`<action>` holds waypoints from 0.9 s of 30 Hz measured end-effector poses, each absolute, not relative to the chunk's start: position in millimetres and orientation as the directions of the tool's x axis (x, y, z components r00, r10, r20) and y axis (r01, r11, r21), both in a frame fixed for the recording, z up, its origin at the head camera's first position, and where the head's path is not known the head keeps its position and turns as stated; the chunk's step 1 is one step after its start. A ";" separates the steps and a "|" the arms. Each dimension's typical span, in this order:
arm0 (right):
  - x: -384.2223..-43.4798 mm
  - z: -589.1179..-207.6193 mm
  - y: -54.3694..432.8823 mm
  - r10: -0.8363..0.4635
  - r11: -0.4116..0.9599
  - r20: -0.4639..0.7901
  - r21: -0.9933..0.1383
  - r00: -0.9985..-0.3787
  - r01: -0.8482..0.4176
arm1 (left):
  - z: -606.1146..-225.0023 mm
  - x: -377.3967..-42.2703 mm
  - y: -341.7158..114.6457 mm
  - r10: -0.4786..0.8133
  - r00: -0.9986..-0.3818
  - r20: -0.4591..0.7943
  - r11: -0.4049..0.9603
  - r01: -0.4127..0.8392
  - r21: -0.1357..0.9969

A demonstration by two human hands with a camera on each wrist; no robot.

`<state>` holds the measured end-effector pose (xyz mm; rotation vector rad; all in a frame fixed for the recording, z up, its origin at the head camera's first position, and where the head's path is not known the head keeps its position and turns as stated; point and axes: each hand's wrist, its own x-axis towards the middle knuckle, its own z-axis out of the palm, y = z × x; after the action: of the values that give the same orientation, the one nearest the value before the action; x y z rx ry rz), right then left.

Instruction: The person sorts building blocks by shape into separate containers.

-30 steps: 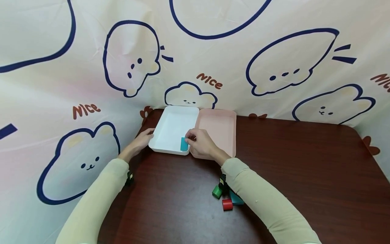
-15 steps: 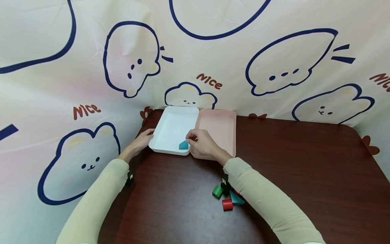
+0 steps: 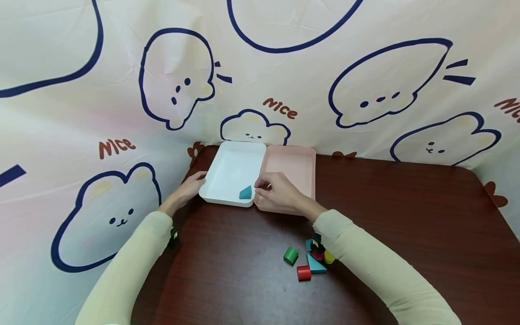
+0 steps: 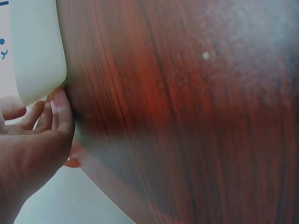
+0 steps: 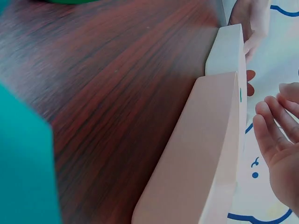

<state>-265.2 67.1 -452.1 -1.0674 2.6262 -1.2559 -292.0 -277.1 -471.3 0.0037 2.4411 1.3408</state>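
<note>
Teal block is shown by the head view lying in the near right corner of the white tray; the right hand, half a second ago beside it, has been drawn back over the pink tray, so its placing can be judged finished. Loose blocks are left on the table, some partly covered by the wrist device. In the left wrist view the white tray, cut off, is touched by the left hand; whether its grip is clamped cannot be told. In the right wrist view the right hand's grip is apart, nothing being held; a teal shape is blurred and cut off.
</note>
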 end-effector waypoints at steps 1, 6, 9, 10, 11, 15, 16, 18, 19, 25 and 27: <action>-263.3 -451.4 69.2 -0.605 0.437 0.241 -0.696 -0.759 -0.570 | -471.1 -292.0 -276.8 0.171 -0.937 -0.306 0.552 -0.166 0.817; -252.4 -447.6 79.6 -0.640 0.439 0.236 -0.669 -0.732 -0.600 | -470.7 -291.6 -276.4 0.171 -0.936 -0.309 0.550 -0.170 0.818; -246.0 -444.6 87.0 -0.657 0.435 0.238 -0.655 -0.716 -0.617 | -469.6 -290.4 -276.1 0.173 -0.935 -0.308 0.548 -0.168 0.819; -244.0 -443.6 89.8 -0.662 0.433 0.237 -0.653 -0.711 -0.622 | -469.3 -290.2 -276.0 0.173 -0.935 -0.309 0.548 -0.169 0.819; -242.2 -442.6 92.6 -0.666 0.432 0.237 -0.650 -0.707 -0.625 | -469.0 -289.9 -275.9 0.173 -0.935 -0.309 0.548 -0.169 0.819; -235.1 -439.6 105.4 -0.686 0.422 0.228 -0.650 -0.691 -0.633 | -468.9 -289.5 -277.2 0.165 -0.937 -0.308 0.548 -0.173 0.818; -233.2 -439.6 109.4 -0.690 0.422 0.224 -0.648 -0.688 -0.634 | -469.4 -290.0 -277.5 0.162 -0.937 -0.308 0.547 -0.175 0.819; -229.1 -440.1 118.1 -0.692 0.423 0.218 -0.650 -0.688 -0.631 | -468.9 -290.3 -277.8 0.162 -0.938 -0.307 0.544 -0.175 0.821; -226.7 -440.4 122.8 -0.692 0.427 0.210 -0.653 -0.691 -0.626 | -468.2 -290.3 -277.7 0.164 -0.938 -0.304 0.545 -0.171 0.821; -209.6 -446.3 151.3 -0.693 0.444 0.173 -0.663 -0.700 -0.603 | -467.0 -288.1 -276.7 0.177 -0.936 -0.303 0.544 -0.163 0.823; -204.4 -448.2 160.0 -0.695 0.436 0.174 -0.670 -0.698 -0.602 | -468.4 -287.8 -276.9 0.175 -0.936 -0.307 0.540 -0.169 0.824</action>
<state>-204.4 160.0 -448.2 -1.1589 2.5518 -1.1096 -287.8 -276.9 -468.4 0.0047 2.4285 1.3551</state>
